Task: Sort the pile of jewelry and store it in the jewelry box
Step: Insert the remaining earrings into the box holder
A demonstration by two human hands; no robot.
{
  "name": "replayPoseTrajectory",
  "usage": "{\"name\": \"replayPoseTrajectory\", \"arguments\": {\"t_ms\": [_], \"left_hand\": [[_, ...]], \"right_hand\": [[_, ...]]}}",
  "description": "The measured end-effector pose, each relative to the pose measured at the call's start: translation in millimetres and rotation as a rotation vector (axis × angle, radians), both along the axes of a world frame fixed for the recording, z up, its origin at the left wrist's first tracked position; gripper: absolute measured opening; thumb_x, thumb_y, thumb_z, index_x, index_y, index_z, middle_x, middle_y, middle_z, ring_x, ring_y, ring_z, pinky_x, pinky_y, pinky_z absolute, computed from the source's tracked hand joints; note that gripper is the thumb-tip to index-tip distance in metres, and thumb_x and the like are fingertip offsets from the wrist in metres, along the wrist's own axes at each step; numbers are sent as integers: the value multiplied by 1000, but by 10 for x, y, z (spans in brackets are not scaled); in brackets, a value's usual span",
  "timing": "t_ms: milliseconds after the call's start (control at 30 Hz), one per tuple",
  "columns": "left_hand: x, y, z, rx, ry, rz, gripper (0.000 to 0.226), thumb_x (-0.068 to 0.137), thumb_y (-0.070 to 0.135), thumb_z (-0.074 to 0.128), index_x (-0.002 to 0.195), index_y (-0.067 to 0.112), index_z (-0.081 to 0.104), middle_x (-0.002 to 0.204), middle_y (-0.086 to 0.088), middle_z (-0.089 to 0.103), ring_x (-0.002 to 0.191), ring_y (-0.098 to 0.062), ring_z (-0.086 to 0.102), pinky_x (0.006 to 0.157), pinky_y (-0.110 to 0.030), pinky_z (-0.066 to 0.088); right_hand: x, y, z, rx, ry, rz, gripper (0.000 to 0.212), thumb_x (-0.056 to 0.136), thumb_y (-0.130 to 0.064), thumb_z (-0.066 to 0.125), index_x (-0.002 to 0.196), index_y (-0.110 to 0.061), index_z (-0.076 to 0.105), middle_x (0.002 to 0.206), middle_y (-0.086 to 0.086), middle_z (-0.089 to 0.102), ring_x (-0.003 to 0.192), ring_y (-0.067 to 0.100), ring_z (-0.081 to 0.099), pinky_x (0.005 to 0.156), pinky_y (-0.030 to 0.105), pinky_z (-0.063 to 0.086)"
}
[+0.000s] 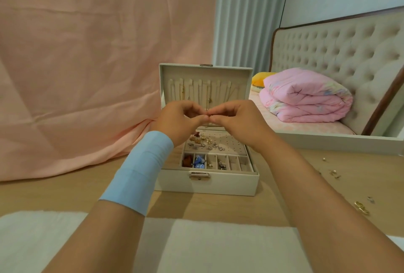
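Head view: your left hand point(179, 119) and right hand point(237, 119) meet fingertip to fingertip above the open jewelry box point(207, 184) on the table point(65, 191). Both grips pinch one jewelry piece point(211, 116), too small to identify. Loose jewelry point(334, 172) lies on the table at your right. A pink quilt point(306, 97) sits on the bed beyond.

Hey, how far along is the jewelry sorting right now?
Partway. Done: the open jewelry box holds chains in its lid, earrings on the panel and pieces in the front compartments. In hand: the left hand and right hand pinch a small piece above the box, too small to identify. Left: loose pieces on the table to the right.
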State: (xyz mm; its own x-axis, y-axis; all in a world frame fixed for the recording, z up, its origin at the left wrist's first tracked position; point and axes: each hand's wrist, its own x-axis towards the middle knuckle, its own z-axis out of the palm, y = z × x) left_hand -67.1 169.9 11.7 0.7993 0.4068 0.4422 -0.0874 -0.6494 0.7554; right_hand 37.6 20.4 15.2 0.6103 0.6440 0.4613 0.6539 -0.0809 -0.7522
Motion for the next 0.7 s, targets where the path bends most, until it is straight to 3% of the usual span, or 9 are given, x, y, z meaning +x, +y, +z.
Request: {"name": "replayPoseTrajectory", "arguments": {"t_ms": [167,300,700], "left_hand": [[61,20,40,90,19,63,5,89,30,70,91,26,73,82,11,68,69,-4,60,71,-22,49],[116,25,86,36,5,-53,8,91,25,67,88,32,72,83,10,70,68,-9,65,70,-25,55],[196,60,-17,-9,14,-103,10,91,24,69,94,30,76,84,12,72,62,0,62,64,-14,53]], "right_hand": [[10,31,-15,113,87,-13,21,86,-13,79,107,-15,80,85,-9,75,59,-11,61,59,6,45],[69,38,-31,126,43,-79,19,85,-15,80,103,-22,80,88,-11,77,84,-3,71,73,8,52],[147,62,-137,159,113,-128,16,86,-18,79,96,-30,79,88,-16,76,87,-5,70,75,10,52]]}}
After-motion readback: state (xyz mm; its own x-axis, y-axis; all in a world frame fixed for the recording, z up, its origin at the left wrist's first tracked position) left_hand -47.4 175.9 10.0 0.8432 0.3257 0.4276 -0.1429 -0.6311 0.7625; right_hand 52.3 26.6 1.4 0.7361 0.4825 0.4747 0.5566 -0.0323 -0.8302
